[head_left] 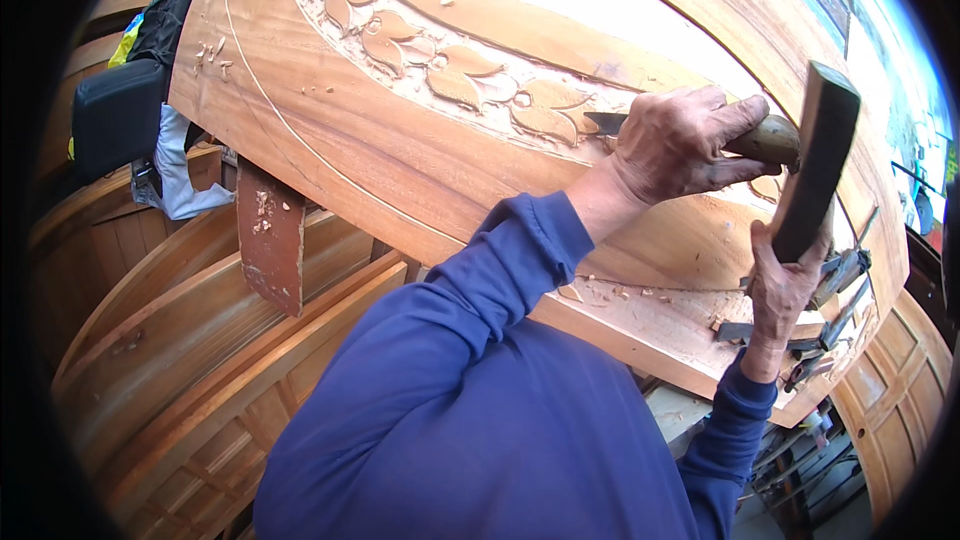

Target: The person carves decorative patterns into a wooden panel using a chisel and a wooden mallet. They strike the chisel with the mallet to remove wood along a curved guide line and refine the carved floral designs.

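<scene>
My left hand [675, 145] is closed around the wooden handle of a carving chisel [768, 140]. Its dark blade lies low over a carved band of flowers and leaves [465, 80] on a large, curved wooden panel [340, 120]. In my right hand [785, 285] is a dark mallet [820, 155], gripped low and held upright beside the butt of the chisel handle. Mallet and butt overlap in the view, so I cannot tell whether they touch. Part of the blade is hidden behind my left hand.
Several carving tools [835, 275] lie on the panel's right end. Wood chips [213, 55] are scattered over it. A reddish-brown board [270, 240] projects below its left edge, near a black case [118, 118]. Wooden panels [215, 380] are stacked at the lower left; another [890, 380] stands at right.
</scene>
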The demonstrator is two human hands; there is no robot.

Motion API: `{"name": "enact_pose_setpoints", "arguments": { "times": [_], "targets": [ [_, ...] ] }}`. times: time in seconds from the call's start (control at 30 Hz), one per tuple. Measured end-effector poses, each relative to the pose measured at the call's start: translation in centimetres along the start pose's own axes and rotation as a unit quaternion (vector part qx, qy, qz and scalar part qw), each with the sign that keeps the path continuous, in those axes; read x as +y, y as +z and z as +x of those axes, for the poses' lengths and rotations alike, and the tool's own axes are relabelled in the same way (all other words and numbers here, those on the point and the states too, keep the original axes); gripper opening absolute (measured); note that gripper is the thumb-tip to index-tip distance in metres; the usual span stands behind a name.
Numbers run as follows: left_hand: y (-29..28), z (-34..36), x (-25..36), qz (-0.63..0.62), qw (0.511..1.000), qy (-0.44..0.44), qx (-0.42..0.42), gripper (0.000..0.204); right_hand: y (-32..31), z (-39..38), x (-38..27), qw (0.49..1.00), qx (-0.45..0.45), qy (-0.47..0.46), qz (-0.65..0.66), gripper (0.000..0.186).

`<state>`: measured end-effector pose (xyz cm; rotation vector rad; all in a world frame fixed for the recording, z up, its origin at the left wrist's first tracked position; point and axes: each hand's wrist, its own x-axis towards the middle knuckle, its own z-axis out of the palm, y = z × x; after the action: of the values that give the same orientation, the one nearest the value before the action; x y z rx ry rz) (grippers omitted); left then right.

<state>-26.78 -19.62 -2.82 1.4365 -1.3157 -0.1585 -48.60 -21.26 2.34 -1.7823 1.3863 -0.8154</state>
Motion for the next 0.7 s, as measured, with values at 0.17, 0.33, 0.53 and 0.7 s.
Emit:
{"name": "enact_pose_setpoints", "arguments": {
  "times": [0.17,0.33,0.53,0.7],
  "targets": [
    [-0.1,-0.2,0.1,-0.008,1.000,0.004,0.014,0.059,0.3,0.4,-1.3,0.992,0.124,0.000,0.034,0.069],
    [-0.3,0.0,-0.2,-0.008,0.999,0.018,0.033,0.060,-0.9,0.3,0.6,1.000,0.021,0.015,-0.006,0.079],
    [-1.0,-0.1,0.2,0.004,1.000,0.010,-0.003,0.060,1.5,-0.5,-0.5,0.997,0.018,-0.066,-0.039,0.081],
    [-0.7,0.1,-0.1,-0.019,0.999,0.021,0.039,0.058,-0.6,0.6,-1.2,0.995,0.085,0.008,0.054,0.078]
  ]
}}
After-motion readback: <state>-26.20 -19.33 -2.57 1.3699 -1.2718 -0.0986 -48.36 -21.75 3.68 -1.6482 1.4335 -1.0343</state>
